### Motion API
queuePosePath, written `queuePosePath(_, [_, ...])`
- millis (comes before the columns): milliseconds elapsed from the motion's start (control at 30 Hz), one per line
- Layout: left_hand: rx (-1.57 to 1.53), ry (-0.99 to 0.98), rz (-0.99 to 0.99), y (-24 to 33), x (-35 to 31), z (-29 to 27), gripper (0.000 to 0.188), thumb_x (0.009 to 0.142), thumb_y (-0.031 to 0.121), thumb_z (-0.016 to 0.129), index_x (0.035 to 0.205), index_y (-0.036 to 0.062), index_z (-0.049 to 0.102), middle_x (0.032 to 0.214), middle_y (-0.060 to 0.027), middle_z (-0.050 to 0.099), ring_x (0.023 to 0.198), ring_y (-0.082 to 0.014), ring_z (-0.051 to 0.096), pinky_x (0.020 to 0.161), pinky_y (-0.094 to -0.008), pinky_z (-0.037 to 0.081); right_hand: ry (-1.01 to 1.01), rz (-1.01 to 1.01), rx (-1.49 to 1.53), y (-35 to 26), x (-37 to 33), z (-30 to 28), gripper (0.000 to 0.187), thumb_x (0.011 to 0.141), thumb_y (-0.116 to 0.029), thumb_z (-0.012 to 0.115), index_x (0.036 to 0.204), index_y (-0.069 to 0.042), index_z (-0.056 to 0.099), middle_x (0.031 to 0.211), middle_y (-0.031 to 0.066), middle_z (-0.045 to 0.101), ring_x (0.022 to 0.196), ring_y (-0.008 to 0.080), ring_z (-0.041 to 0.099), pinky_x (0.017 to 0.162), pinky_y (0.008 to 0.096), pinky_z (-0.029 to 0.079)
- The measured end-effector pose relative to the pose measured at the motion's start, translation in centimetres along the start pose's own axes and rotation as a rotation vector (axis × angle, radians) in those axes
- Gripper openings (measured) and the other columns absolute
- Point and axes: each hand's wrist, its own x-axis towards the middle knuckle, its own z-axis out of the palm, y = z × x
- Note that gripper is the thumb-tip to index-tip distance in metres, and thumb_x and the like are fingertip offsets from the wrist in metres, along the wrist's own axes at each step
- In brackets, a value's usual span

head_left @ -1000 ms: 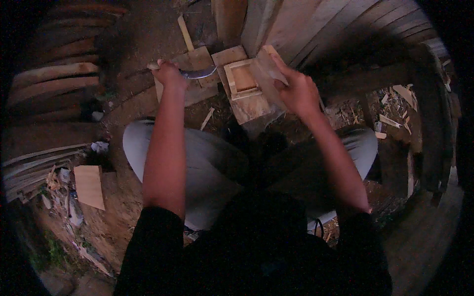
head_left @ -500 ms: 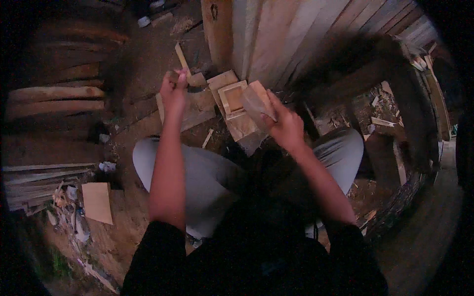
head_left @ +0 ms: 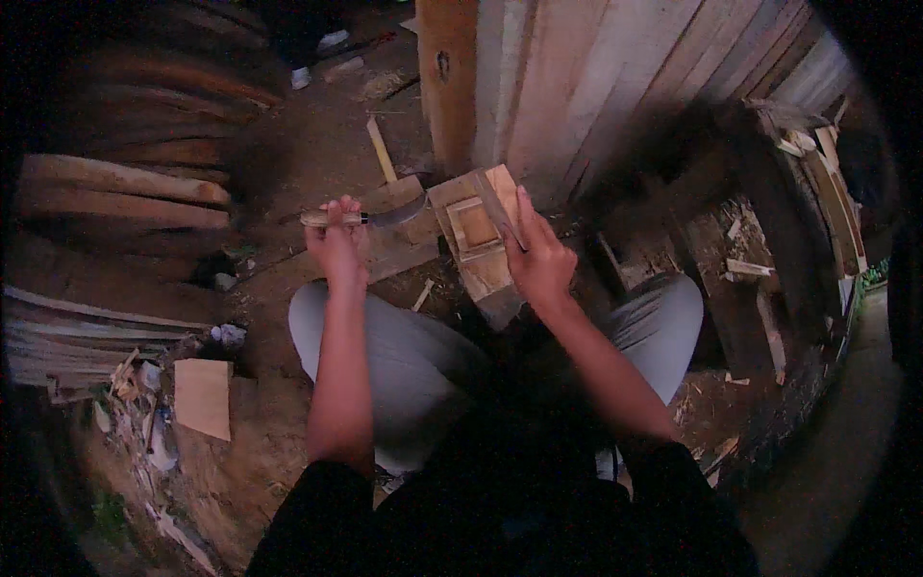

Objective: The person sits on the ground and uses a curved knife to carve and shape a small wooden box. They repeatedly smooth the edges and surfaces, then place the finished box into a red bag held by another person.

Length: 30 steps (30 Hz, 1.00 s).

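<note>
My left hand (head_left: 338, 252) is closed around the pale handle of a curved knife (head_left: 396, 213), whose blade points right over a plank (head_left: 385, 248). My right hand (head_left: 544, 267) grips a flat wooden block (head_left: 502, 189), turned so that a narrow side shows. The block leans over the right side of a small square wooden frame (head_left: 467, 254) with a recessed middle. Under that frame lies a thicker piece of wood (head_left: 491, 285), between my knees. Whether the block touches the frame I cannot tell. A yellow stick-like handle (head_left: 381, 149) stands out beyond the knife.
Tall boards (head_left: 567, 77) lean ahead on the right. Stacked timber (head_left: 125, 183) lines the left side, with a loose square board (head_left: 203, 398) nearer to me. Wood scraps (head_left: 748, 267) lie to the right. Another person's foot (head_left: 301, 77) shows at the far left.
The knife blade now shows clearly, pointing right from my left hand. My right hand has turned the block from its broad face toward its edge. The whole view has shifted slightly.
</note>
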Motion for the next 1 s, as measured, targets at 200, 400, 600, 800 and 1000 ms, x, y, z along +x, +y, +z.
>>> queuePosePath(200, [-0.002, 0.008, 0.117, 3.8, -0.4, 0.8, 0.017, 0.092, 0.013, 0.066, 0.103, 0.0073, 0.054, 0.107, -0.006, 0.063, 0.095, -0.0193, 0.064, 0.084, -0.0326, 0.052, -0.244, -0.145, -0.079, -0.6, -0.6, -2.4, 0.059, 0.081, -0.018, 0.073, 0.136, -0.019, 0.053, 0.104, 0.0112, 0.069, 0.082, 0.0263, 0.07, 0.067, 0.0358, 0.056])
queuePosePath(400, [0.453, -0.103, 0.374, 7.7, 1.4, -0.5, 0.021, 0.085, 0.014, 0.075, 0.102, 0.0064, 0.065, 0.094, -0.0003, 0.064, 0.086, -0.0083, 0.059, 0.076, -0.0248, 0.046, -0.205, 0.559, 0.538, 5.5, -1.6, -1.1, 0.041, 0.087, -0.021, 0.07, 0.122, -0.003, 0.058, 0.103, 0.0104, 0.068, 0.095, 0.0156, 0.064, 0.083, 0.0317, 0.05])
queuePosePath(600, [0.75, -0.027, 0.563, 9.3, 2.9, -0.7, 0.023, 0.079, 0.013, 0.079, 0.096, 0.0034, 0.068, 0.091, 0.0019, 0.064, 0.082, -0.0074, 0.057, 0.074, -0.023, 0.045, -0.265, 0.856, 0.828, 3.9, 0.2, -0.1, 0.04, 0.085, -0.022, 0.071, 0.118, -0.003, 0.057, 0.108, 0.0121, 0.064, 0.095, 0.0215, 0.061, 0.083, 0.0372, 0.05])
queuePosePath(800, [0.261, 0.169, 0.579, 6.5, 5.4, -3.8, 0.033, 0.076, 0.005, 0.08, 0.101, 0.0029, 0.06, 0.097, -0.0074, 0.063, 0.085, -0.0172, 0.061, 0.075, -0.0331, 0.055, -0.484, 0.937, 1.139, 3.0, -1.1, 5.1, 0.032, 0.089, -0.016, 0.063, 0.118, -0.006, 0.057, 0.108, 0.0089, 0.063, 0.097, 0.0214, 0.062, 0.085, 0.039, 0.054])
queuePosePath(1000, [-0.258, 0.313, -0.007, 5.9, 5.9, -5.1, 0.044, 0.079, 0.008, 0.078, 0.11, 0.0062, 0.045, 0.105, -0.0146, 0.061, 0.088, -0.0252, 0.066, 0.077, -0.0365, 0.058, -0.47, 0.887, 1.17, 0.9, -3.4, 11.3, 0.037, 0.086, -0.01, 0.066, 0.121, -0.006, 0.055, 0.106, 0.0105, 0.063, 0.096, 0.0236, 0.064, 0.081, 0.0398, 0.055])
